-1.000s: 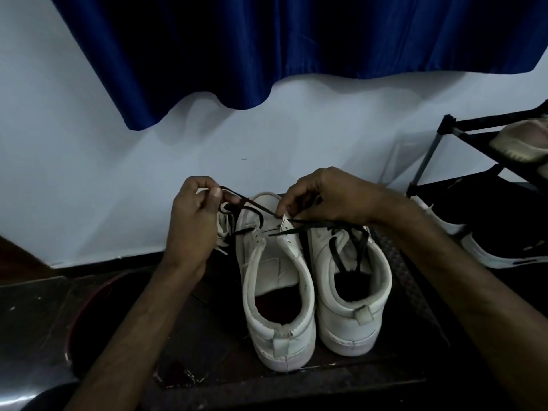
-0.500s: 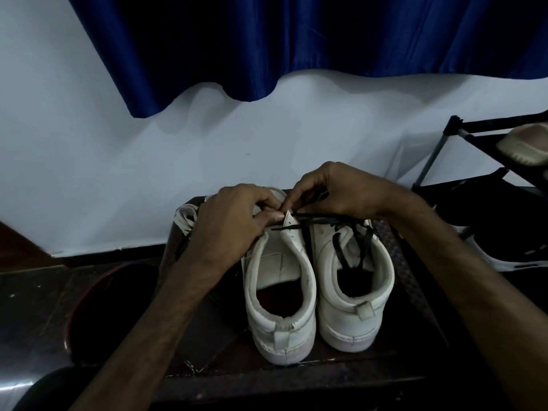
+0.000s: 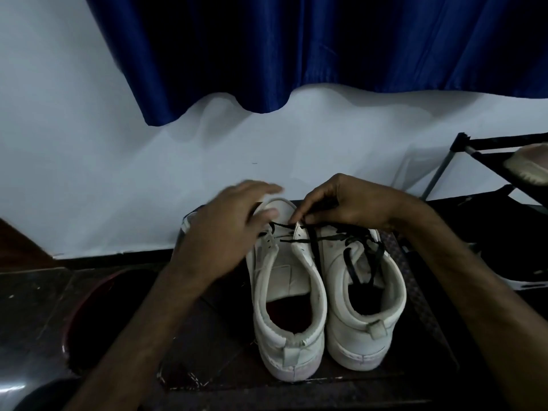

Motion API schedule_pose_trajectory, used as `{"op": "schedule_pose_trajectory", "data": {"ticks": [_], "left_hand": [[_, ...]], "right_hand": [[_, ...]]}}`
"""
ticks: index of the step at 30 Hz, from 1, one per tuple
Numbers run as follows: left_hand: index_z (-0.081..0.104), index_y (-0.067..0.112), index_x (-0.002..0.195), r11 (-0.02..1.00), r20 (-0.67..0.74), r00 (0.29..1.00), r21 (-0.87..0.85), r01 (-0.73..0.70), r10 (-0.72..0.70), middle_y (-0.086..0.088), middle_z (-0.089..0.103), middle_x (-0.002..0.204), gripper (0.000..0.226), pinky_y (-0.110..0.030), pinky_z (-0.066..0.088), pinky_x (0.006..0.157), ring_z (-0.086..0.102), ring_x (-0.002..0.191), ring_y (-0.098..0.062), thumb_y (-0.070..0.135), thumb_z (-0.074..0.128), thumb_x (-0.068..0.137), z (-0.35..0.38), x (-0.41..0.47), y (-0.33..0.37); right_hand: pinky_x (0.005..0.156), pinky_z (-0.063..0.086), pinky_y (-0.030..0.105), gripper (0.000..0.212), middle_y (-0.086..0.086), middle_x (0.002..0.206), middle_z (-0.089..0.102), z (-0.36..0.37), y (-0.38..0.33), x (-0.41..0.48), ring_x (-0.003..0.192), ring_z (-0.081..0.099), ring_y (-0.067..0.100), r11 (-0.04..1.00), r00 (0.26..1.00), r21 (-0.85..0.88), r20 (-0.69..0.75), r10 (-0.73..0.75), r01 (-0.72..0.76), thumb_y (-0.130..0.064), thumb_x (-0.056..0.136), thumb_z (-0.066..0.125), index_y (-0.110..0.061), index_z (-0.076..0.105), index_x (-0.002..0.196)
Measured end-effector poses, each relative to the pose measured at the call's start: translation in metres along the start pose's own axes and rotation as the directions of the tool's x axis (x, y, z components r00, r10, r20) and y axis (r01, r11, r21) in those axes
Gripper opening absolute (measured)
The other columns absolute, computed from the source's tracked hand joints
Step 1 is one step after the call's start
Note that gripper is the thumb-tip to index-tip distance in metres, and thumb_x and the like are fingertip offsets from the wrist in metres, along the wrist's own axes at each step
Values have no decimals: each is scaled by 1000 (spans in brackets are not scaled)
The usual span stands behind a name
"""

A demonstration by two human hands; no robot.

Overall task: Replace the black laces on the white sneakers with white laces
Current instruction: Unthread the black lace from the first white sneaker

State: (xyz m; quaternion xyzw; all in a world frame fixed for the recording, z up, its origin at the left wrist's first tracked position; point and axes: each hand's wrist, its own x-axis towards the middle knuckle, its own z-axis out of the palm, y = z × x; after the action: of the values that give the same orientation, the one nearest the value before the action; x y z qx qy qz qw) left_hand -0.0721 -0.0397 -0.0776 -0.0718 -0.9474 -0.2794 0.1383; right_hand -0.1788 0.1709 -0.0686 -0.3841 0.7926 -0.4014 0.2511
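Two white sneakers stand side by side, heels toward me, on a dark surface. The left sneaker (image 3: 286,295) has a black lace (image 3: 284,226) crossing its upper eyelets. The right sneaker (image 3: 367,292) carries loose black lace strands (image 3: 358,247) over its tongue. My right hand (image 3: 347,203) pinches the black lace at the left sneaker's right eyelet flap. My left hand (image 3: 228,229) is blurred, with fingers stretched out over the left sneaker's left side and front, holding nothing that I can see. No white laces are in view.
A white wall (image 3: 118,173) with a blue curtain (image 3: 296,48) stands right behind the sneakers. A black shoe rack (image 3: 474,143) with other shoes is at the right. A dark reddish round basin (image 3: 89,307) sits at the left on the dark floor.
My left hand let go of the lace it pulled out to the left, came back to the left sneaker, and now has its fingers spread. My right hand stayed at the eyelet.
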Motion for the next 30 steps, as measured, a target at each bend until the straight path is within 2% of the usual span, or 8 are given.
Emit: {"op": "schedule_pose_trajectory", "data": {"ticks": [5, 10, 15, 17, 20, 23, 27, 30], "left_hand": [[72, 38, 103, 998, 50, 997, 17, 60, -61, 16, 66, 105, 17, -32, 47, 81, 60, 93, -5, 34, 71, 87, 14, 2, 20], [70, 36, 90, 956, -75, 989, 254, 145, -130, 19, 59, 91, 9, -24, 30, 66, 54, 84, -4, 43, 64, 90, 0, 7, 20], [66, 24, 96, 951, -482, 822, -202, 232, -303, 17, 63, 91, 7, -26, 40, 70, 52, 65, 0, 29, 61, 95, -18, 5, -19], [65, 19, 92, 842, -520, 723, -515, 159, -454, 14, 65, 85, 11, -27, 45, 63, 50, 60, 0, 21, 57, 98, -22, 5, -33], [59, 21, 90, 481, -332, 590, -870, 109, -736, 11, 69, 83, 18, -21, 43, 46, 43, 49, -3, 19, 48, 103, -24, 4, -33], [55, 24, 96, 169, -178, 502, -984, -64, -846, 13, 71, 76, 16, -17, 40, 46, 39, 44, -4, 25, 42, 105, -32, 3, -34], [58, 19, 89, 410, -281, 759, -912, -20, -588, 1, 61, 66, 16, -19, 28, 39, 39, 42, -7, 17, 48, 101, -37, -10, -25], [63, 9, 83, 692, -104, 961, -714, 108, -257, -7, 58, 60, 21, -19, 34, 41, 53, 45, -15, 21, 56, 98, -25, -25, -20]], "right_hand": [[97, 53, 42, 18, 4, 99, 76, 4, 1, -1, 99, 70, 25, 1000, 1000, 3, -5, -6, 6, -7, 88, 71, -12, 76, 103], [97, 54, 37, 19, 3, 100, 76, 3, 2, -3, 100, 70, 22, 999, 1000, 25, -1, 20, -20, -6, 88, 69, -13, 76, 105], [97, 53, 33, 22, 7, 103, 76, 1, 4, -2, 104, 68, 26, 998, 1000, 56, 7, 29, -29, -2, 88, 69, -9, 75, 107], [92, 53, 28, 21, 10, 101, 75, 1, 5, -1, 102, 68, 29, 998, 1000, 62, 6, 29, -30, -1, 88, 68, -9, 75, 106], [85, 51, 20, 21, 6, 99, 76, -1, 5, -3, 96, 69, 19, 997, 999, 58, 12, 45, -46, -2, 89, 67, -12, 76, 106], [82, 48, 16, 21, -1, 99, 76, -2, 2, -4, 95, 68, 12, 997, 998, 49, 28, 57, -58, -4, 90, 67, -14, 76, 105], [87, 53, 24, 17, -5, 103, 75, -2, -5, -7, 100, 68, 16, 998, 998, -50, 42, 42, -40, -13, 92, 66, -19, 76, 105], [85, 55, 31, 13, -11, 98, 74, 4, -17, -5, 93, 69, 9, 984, 994, -175, -96, -42, 25, -25, 92, 66, -26, 76, 100]]}}
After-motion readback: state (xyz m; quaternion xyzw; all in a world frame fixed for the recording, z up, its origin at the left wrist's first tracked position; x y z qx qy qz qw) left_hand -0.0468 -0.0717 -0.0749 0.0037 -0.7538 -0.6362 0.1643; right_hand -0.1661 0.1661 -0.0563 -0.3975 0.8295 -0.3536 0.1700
